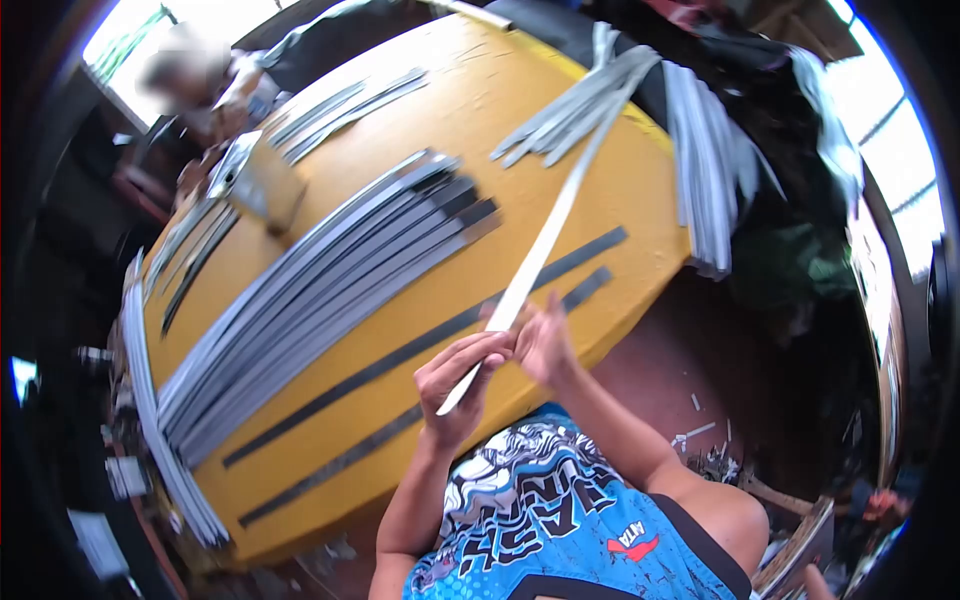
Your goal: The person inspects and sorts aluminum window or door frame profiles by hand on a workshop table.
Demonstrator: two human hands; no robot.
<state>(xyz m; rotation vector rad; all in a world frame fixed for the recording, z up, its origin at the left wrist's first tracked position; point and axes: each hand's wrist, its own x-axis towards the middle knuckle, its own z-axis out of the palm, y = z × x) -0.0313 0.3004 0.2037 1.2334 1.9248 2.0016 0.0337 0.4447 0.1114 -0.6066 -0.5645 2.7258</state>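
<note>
Yellow counter (630,190) carries a broad bundle of grey strips (320,280) and, nearer the wearer, a long dark strip (600,246) and a second dark strip (587,287), roughly parallel. One narrow white strip (535,260) is raised at its near end above the dark pair, its length running obliquely toward the loose pale strips (570,110) at the far edge. Left hand (458,380) pinches it near that end, grip closed between thumb and fingers; right hand (545,345), blurred, sits just beside it, fingers spread, contact indeterminable.
</note>
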